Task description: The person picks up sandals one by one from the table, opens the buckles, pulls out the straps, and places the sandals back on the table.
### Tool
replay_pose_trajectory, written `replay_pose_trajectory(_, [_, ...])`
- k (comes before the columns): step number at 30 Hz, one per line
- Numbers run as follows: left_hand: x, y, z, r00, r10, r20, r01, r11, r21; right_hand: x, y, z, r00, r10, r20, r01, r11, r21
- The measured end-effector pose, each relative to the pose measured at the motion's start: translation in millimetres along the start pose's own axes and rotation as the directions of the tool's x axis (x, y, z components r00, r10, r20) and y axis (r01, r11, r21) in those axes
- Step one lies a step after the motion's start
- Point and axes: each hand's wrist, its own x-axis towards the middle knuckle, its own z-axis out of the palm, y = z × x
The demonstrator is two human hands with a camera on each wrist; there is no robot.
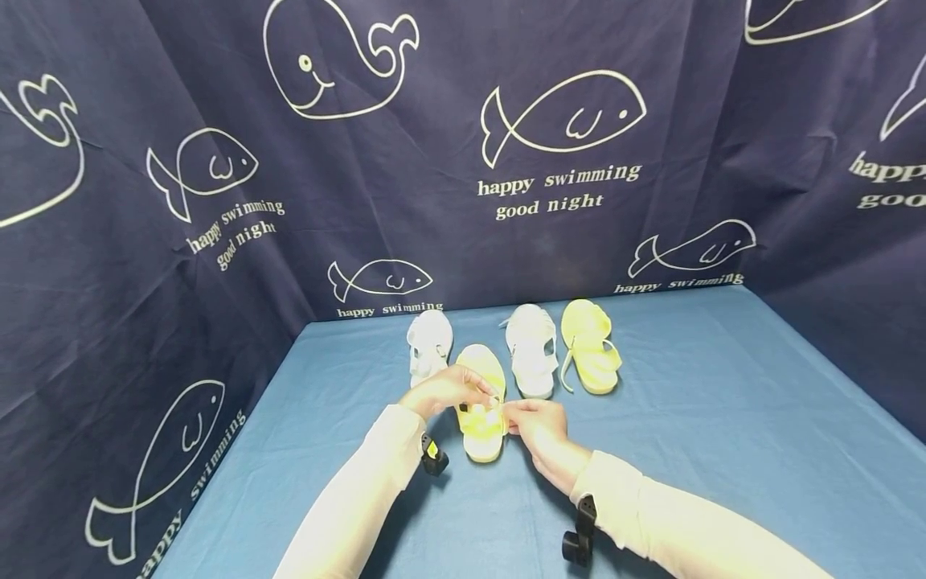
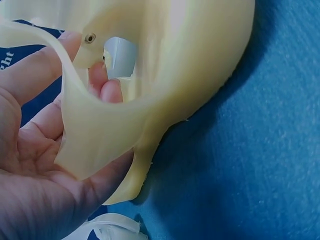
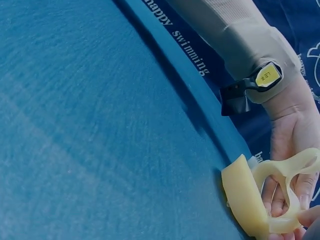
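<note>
A yellow sandal [image 1: 481, 447] lies on the blue cloth, its toe end toward me or away; I cannot tell which. From its left side my left hand [image 1: 450, 388] reaches over the sandal and pinches its strap. In the left wrist view, the left hand [image 2: 35, 175] has its fingers around the pale yellow strap [image 2: 102, 127], close to a small metal snap [image 2: 90, 38]. My right hand [image 1: 541, 430] pinches the sandal's right side in the head view. Only the right hand's fingertips [image 3: 311, 220] appear in the right wrist view, against the strap.
A white sandal [image 1: 431, 338] lies behind my left hand. Farther right are another white sandal [image 1: 533, 354] and a second yellow sandal [image 1: 595, 366] with a loose strap. Dark blue printed curtains [image 1: 463, 233] border the blue-covered table [image 1: 723, 418] at the back and sides.
</note>
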Motion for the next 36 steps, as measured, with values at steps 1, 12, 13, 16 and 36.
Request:
replay_pose_trajectory(1, [-0.3, 0.6, 0.1, 1.000, 0.002, 0.000, -0.002, 1.000, 0.002, 0, 0, 0, 1.000, -0.001, 0.006, 0.001, 1.000, 0.000])
replay_pose_trajectory(12, [-4.3, 0.9, 2.5, 1.000, -0.003, -0.025, 0.005, 0.999, 0.052, -7, 6, -8, 0.996, 0.041, 0.083, -0.043, 0.999, 0.016])
replay_pose_trajectory(13, [-4.4, 0.5, 2.3, 1.000, -0.001, -0.025, 0.002, 0.999, 0.047, -8, 6, -8, 0.995, 0.043, 0.093, -0.044, 0.999, 0.015])
replay_pose_trajectory(16, [-4.3, -0.1, 2.1, 1.000, 0.003, -0.029, -0.002, 0.999, 0.033, -8, 6, -7, 0.993, 0.037, 0.109, -0.038, 0.999, 0.007])
replay_pose_trajectory(36, [-2.8, 3.5, 5.0, 1.000, -0.002, -0.006, 0.002, 1.000, 0.000, 5, 0, -3, 0.998, 0.047, 0.050, -0.050, 0.997, 0.052])
